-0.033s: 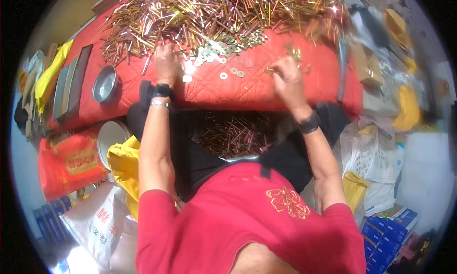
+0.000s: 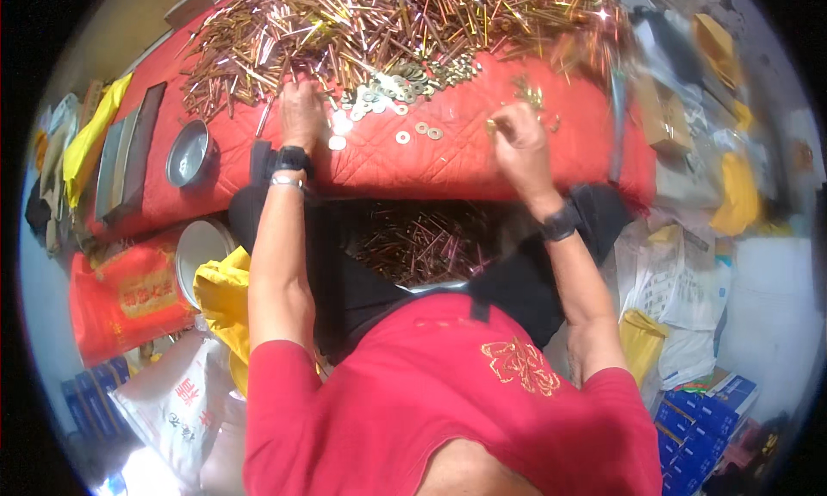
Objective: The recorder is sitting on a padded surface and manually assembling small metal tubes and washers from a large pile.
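A red quilted cloth [image 2: 482, 164] covered the tabletop, its diamond stitching puffed and soft-looking, sagging over the near edge. Across the far half lay a dense heap of bolts [image 2: 379, 22], long thin metal shafts in brass and copper tones, glinting and crossing at every angle. In front of the heap sat a scatter of washers [image 2: 388, 91], flat round rings, some silvery, some yellowish, a few lying apart on the bare cloth. At the cloth's left end stood a round metal bowl [image 2: 188, 154] with a dull grey sheen, beside dark flat slabs and a yellow cloth.

The left hand [image 2: 301, 112] lay palm down at the heap's edge, fingers curled among the bolts and washers; whether it gripped any could not be told. The right hand [image 2: 515, 134] was closed loosely, fingers bunched around small brass-coloured pieces just in front of the heap, with a few more lying near it. Both wrists wore dark bands.

Below the tabletop edge, in the person's lap, a dark basin [image 2: 422, 242] held more bolts. Around the seat the room was crowded: a red printed sack [image 2: 129, 293], a white sack, yellow bags, blue boxes [image 2: 702, 418] and loose white wrapping.
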The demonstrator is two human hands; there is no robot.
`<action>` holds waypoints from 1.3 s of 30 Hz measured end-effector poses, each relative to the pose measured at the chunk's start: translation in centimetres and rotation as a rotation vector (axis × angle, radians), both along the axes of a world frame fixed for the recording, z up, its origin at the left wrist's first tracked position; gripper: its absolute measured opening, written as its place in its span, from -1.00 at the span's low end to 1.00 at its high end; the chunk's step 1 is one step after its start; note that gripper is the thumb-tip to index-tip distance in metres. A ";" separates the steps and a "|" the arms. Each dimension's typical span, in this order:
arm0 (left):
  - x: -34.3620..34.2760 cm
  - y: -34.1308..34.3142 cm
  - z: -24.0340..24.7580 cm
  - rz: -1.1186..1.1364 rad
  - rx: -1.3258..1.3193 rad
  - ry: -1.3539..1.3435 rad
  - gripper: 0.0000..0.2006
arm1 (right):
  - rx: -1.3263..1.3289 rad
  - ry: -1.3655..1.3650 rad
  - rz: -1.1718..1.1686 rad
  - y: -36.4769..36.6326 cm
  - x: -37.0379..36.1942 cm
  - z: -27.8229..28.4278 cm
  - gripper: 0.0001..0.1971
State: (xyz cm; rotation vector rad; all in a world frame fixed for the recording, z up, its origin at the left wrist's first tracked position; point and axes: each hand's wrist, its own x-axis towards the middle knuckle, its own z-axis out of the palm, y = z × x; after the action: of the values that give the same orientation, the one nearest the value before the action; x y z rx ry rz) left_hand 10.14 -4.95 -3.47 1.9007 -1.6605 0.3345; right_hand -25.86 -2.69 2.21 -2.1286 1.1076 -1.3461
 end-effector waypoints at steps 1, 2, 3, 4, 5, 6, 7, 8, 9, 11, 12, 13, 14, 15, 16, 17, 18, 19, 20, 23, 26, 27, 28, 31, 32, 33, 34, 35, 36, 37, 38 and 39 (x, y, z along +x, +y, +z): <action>0.2 -0.4 -0.4 -0.014 -0.006 -0.047 -0.84 | 0.080 0.021 0.002 0.0 -0.3 -0.3 -0.89; 0.5 -0.6 -0.8 -0.026 -0.011 -0.094 -0.85 | 0.161 0.042 0.007 0.2 -0.8 -0.8 -0.89; 0.2 -1.0 -0.7 -0.042 -0.015 -0.139 -0.85 | 0.243 0.064 0.008 0.3 -1.4 -1.2 -0.89; 0.1 -0.9 -0.6 -0.055 0.011 -0.144 -0.84 | 0.224 0.148 0.027 0.4 -2.0 -1.6 -0.89; 0.3 -0.7 -0.4 -0.076 0.019 -0.061 -0.84 | 0.204 0.231 0.050 0.5 -2.4 -1.9 -0.89; 0.3 -0.4 -0.2 -0.098 0.028 0.025 -0.84 | 0.186 0.317 0.072 0.7 -2.7 -1.9 -0.88; 0.3 0.0 0.0 -0.117 0.038 0.110 -0.83 | 0.218 0.344 0.112 0.8 -2.7 -2.0 -0.88; 0.2 0.6 0.0 -0.103 -0.058 0.201 -0.89 | 0.250 0.371 0.153 0.8 -2.5 -2.1 -0.87; -0.7 1.1 0.8 -0.085 -0.005 0.473 -0.91 | 0.285 0.398 0.189 0.9 -2.4 -2.2 -0.86; -3.4 2.1 3.3 -0.044 0.105 1.016 -0.92 | 0.182 0.336 0.163 0.5 -1.3 -2.5 -0.85; -3.3 3.1 2.6 -0.219 -0.051 1.310 -0.87 | 0.128 0.297 0.173 0.3 0.3 -2.6 -0.84; -4.4 3.2 2.5 -0.289 -0.087 1.536 -0.86 | 0.074 0.266 0.162 -0.1 1.0 -2.8 -0.83; -5.9 3.4 2.4 -0.361 -0.124 1.762 -0.85 | 0.062 0.252 0.204 -0.5 1.6 -3.3 -0.83; -7.1 3.9 2.3 -0.430 -0.163 1.986 -0.83 | 0.050 0.237 0.250 -0.9 2.3 -4.1 -0.83; -8.0 4.5 2.2 -0.388 -0.102 2.044 -0.78 | 0.036 0.224 0.297 -1.3 2.7 -4.5 -0.83; -8.4 4.8 1.4 -0.502 -0.058 2.160 -0.79 | 0.044 0.270 0.280 -1.7 2.5 -4.7 -0.83; -9.0 5.3 1.0 -0.503 -0.047 2.163 -0.79 | 0.055 0.322 0.265 -2.0 2.2 -4.5 -0.83; -9.6 5.8 0.6 -0.504 -0.034 2.167 -0.79 | 0.065 0.374 0.248 -2.2 1.7 -4.3 -0.83; -10.0 6.4 0.2 -0.404 -0.011 2.154 -0.78 | 0.152 0.526 0.086 -2.4 0.5 -3.9 -0.82; -11.3 7.3 -0.1 -0.274 0.001 2.088 -0.77 | 0.208 0.361 -0.002 -2.7 -2.4 -3.3 -0.82; -11.9 7.4 -1.3 -0.303 -0.001 2.144 -0.77 | 0.190 0.333 -0.028 -2.8 -4.0 -3.4 -0.81; -12.5 7.4 -1.2 -0.323 0.003 2.165 -0.77 | 0.137 0.327 -0.025 -3.0 -4.2 -3.6 -0.82; -13.1 7.4 -1.0 -0.319 0.024 2.147 -0.79 | 0.085 0.321 -0.021 -3.3 -4.2 -3.7 -0.82; -14.6 7.6 -0.3 -0.328 0.062 2.186 -0.82 | 0.008 0.336 0.052 -3.4 -3.0 -3.2 -0.85; -15.1 7.8 -0.1 -0.330 0.056 2.196 -0.82 | -0.004 0.346 0.086 -3.3 -2.3 -3.0 -0.86; -15.3 7.9 0.0 -0.324 0.055 2.199 -0.83 | -0.002 0.431 0.064 -3.2 -1.8 -2.9 -0.86; -15.5 8.0 0.1 -0.317 0.054 2.203 -0.83 | -0.001 0.517 0.042 -3.2 -1.3 -2.8 -0.87; -15.6 8.1 0.2 -0.310 0.054 2.207 -0.83 | 0.001 0.602 0.018 -3.1 -1.0 -2.7 -0.87; -15.5 8.2 0.2 -0.352 0.045 2.247 -0.87 | -0.040 0.588 0.016 -2.9 -0.6 -2.3 -0.88; -15.5 8.3 0.2 -0.358 0.059 2.246 -0.87 | -0.078 0.647 0.012 -3.1 -0.2 -2.4 -0.88; -15.4 8.5 0.2 -0.363 0.074 2.245 -0.86 | -0.116 0.707 0.007 -3.5 0.2 -2.6 -0.88; -15.5 8.7 0.2 -0.368 0.092 2.245 -0.85 | -0.152 0.768 0.000 -3.9 0.6 -2.7 -0.87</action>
State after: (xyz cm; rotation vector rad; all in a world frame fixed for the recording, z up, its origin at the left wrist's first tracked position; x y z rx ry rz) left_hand -5.35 3.70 -3.30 0.7446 -0.2427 -1.4684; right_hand -25.23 -6.58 -0.51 -2.8588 1.2835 -0.6025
